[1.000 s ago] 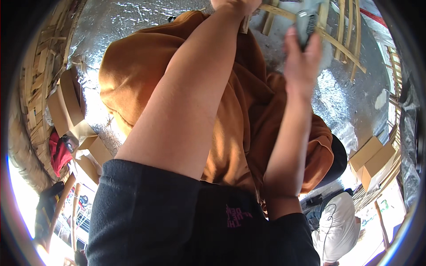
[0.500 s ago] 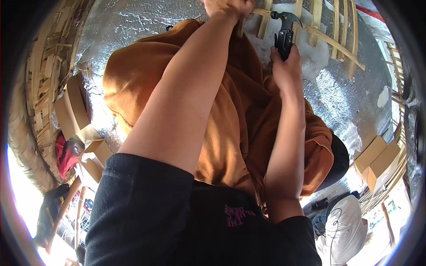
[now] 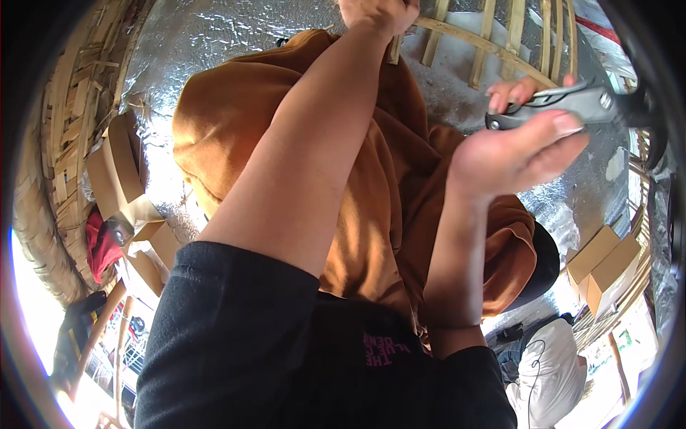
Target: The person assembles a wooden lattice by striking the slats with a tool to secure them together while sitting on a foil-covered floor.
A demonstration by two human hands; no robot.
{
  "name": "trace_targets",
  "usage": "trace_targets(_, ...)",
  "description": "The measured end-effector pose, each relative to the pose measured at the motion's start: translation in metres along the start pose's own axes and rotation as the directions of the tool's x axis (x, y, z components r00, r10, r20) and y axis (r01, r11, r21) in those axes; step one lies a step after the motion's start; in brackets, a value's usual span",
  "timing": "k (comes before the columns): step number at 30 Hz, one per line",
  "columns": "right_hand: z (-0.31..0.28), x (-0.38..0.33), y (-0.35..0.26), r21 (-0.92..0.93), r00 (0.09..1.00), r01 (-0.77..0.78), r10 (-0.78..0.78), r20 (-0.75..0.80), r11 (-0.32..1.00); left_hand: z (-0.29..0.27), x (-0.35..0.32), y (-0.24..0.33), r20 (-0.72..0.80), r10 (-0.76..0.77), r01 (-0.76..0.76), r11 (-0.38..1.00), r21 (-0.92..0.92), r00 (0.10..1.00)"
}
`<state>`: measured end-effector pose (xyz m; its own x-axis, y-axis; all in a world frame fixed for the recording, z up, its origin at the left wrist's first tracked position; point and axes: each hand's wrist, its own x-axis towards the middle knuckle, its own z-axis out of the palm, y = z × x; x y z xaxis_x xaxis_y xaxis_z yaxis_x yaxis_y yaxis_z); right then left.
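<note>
one hammer, gripped in the right hand near the right end of one lattice, sideways now, upright a sec ago, left hand curled at lattice's left end, can't tell on what

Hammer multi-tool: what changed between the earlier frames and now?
The right hand has swung the hammer multi-tool rightward and lower in view, its head turning from upward to rightward; still gripped. Left hand stays by the wooden slats; brown cloth as before.
</note>
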<state>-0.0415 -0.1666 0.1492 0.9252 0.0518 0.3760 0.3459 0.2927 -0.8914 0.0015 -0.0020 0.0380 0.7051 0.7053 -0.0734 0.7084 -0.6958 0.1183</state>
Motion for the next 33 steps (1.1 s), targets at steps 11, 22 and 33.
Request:
trace_targets(11, -0.037, -0.013, 0.04, -0.663, 0.952, -0.041, 0.23, 0.2, 0.748, 0.003, 0.002, -0.013, 0.033, -0.034, 0.032, 0.998, 0.051, 0.999)
trace_targets(22, -0.038, -0.03, 0.08, -0.881, 0.916, 0.119, 0.291, 0.275, 0.457, 0.001, 0.0, -0.002, -0.021, 0.007, -0.006, 0.999, 0.053, 1.0)
trace_targets(33, -0.029, 0.011, 0.03, -0.54, 0.946, 0.296, -0.163, 0.28, 0.788, -0.009, -0.002, -0.005, 0.053, -0.02, 0.018, 0.999, 0.038, 0.998)
